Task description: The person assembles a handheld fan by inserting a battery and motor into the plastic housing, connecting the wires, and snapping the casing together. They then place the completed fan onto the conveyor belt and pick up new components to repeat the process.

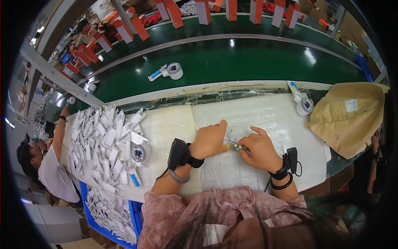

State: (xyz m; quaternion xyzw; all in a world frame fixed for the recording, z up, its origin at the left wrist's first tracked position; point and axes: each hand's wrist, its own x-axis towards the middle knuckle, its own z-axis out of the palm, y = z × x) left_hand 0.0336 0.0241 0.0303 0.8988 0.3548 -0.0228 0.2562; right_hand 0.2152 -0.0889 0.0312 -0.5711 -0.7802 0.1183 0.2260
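Note:
Over the padded table, a small green circuit board (236, 147) with thin wires sits between my two hands. My right hand (262, 150) pinches its right end between thumb and fingers, the index finger raised. Close against the board's left end, my left hand (208, 140) is closed in a pinch beside a small yellow bit; what lies in its fingers is too small to make out. Left of my left wrist stands a white round-headed device (138, 153), its inside showing, with a blue-marked handle part (134, 178) below it.
A heap of white plastic casings (99, 137) covers the left of the table, above a blue bin (92, 207) of more casings. At right are another white device (305, 106) and a brown paper sack (352, 116). Beyond runs a green conveyor (232, 58) with a device (174, 71). A person (58, 166) works at far left.

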